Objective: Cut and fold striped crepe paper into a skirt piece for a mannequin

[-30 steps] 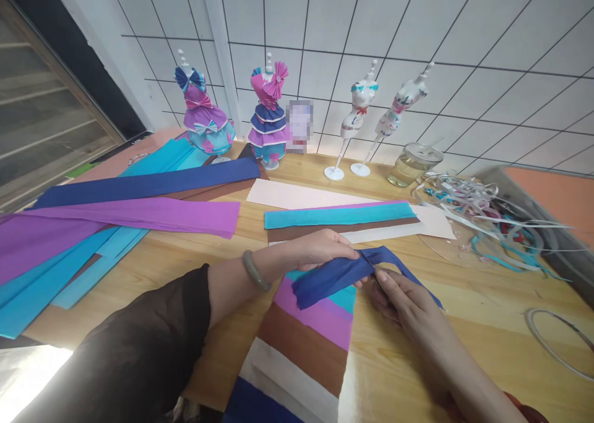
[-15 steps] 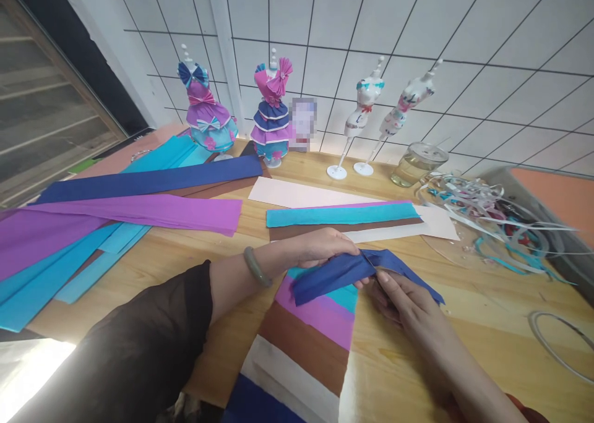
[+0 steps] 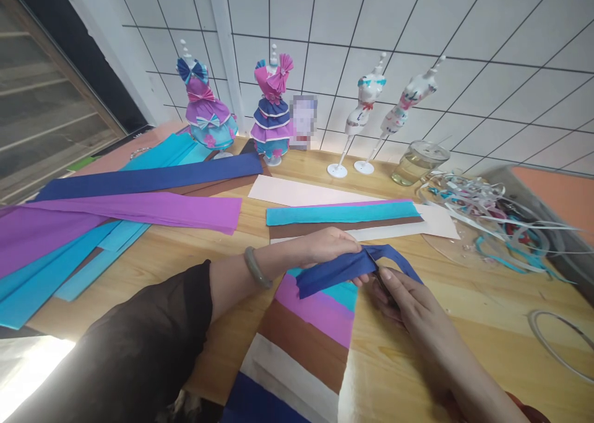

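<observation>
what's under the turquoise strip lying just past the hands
Under the turquoise strip, a brown strip shows along the near edge and a thin purple edge along the far one. Anything fully covered can't be seen.

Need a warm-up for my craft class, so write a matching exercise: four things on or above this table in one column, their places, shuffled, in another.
Things
1. Bracelet
2. Glass jar
3. Dark-blue strip under the fingers
4. Slim dark tool

Places
A. Held in the right hand
B. Beside the tangle of thin strips
C. Around the left forearm
D. Pinched in the left hand, above the striped piece

Pairs: 1-C, 2-B, 3-D, 4-A
</observation>
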`<state>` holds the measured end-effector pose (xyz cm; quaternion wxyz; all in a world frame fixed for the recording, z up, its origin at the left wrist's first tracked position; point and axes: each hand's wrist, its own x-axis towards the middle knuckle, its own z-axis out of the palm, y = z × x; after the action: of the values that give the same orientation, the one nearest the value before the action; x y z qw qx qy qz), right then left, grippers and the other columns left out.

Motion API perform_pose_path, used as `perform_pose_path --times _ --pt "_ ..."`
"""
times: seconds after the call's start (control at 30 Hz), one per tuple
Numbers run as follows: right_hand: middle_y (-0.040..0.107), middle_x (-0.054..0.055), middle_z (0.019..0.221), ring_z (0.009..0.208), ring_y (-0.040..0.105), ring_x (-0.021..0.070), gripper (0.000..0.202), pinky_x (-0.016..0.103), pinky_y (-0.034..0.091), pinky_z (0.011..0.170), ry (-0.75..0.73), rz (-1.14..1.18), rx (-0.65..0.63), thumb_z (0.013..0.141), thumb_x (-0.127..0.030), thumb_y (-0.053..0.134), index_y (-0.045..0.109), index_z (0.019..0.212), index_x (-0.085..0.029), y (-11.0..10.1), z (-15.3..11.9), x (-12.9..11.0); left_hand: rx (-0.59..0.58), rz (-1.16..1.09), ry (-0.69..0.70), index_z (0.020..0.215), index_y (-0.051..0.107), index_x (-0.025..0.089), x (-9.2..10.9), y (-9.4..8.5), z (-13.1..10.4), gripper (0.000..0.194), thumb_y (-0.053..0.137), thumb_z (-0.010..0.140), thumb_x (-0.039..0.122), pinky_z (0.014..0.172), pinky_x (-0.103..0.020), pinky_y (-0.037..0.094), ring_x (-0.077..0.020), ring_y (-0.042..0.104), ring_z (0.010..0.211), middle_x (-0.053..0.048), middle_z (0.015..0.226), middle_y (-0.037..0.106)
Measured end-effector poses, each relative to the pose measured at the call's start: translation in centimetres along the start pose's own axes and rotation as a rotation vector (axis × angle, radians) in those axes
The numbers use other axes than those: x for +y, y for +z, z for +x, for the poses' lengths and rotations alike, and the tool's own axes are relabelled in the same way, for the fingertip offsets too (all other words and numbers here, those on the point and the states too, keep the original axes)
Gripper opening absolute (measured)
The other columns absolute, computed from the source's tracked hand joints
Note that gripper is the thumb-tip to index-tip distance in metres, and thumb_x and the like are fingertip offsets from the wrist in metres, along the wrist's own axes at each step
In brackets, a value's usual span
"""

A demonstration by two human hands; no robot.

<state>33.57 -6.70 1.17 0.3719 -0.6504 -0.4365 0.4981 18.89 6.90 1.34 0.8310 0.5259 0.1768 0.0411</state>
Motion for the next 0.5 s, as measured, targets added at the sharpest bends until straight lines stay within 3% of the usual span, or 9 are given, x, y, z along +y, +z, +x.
perform_pose_path --times 0.2,0.5 --pt "0.033 -0.005 0.056 0.043 0.024 0.0069 0.048 0.024 0.017 0.040 0.003 0.043 0.011 0.083 -0.064 0.044 0.042 0.065 -0.020 -0.12 0.28 0.74 -0.015 -0.045 -0.021 0.074 0.064 0.010 -0.23 -0.12 0.22 0.021 0.046 0.082 0.017 0.072 -0.033 0.055 -0.0154 0.067 0.060 -0.009 0.069 0.071" --pt "0.033 -0.006 0.055 0.042 0.024 0.0066 0.047 0.023 0.018 0.039 -0.024 0.019 -0.015 0.083 -0.063 0.046 0.042 0.064 -0.020 0.15 0.05 0.01 -0.020 -0.034 -0.044 0.076 0.063 0.010 -0.29 -0.12 0.29 0.022 0.045 0.085 0.017 0.072 -0.032 0.055 -0.0147 0.067 0.062 -0.008 0.068 0.071"
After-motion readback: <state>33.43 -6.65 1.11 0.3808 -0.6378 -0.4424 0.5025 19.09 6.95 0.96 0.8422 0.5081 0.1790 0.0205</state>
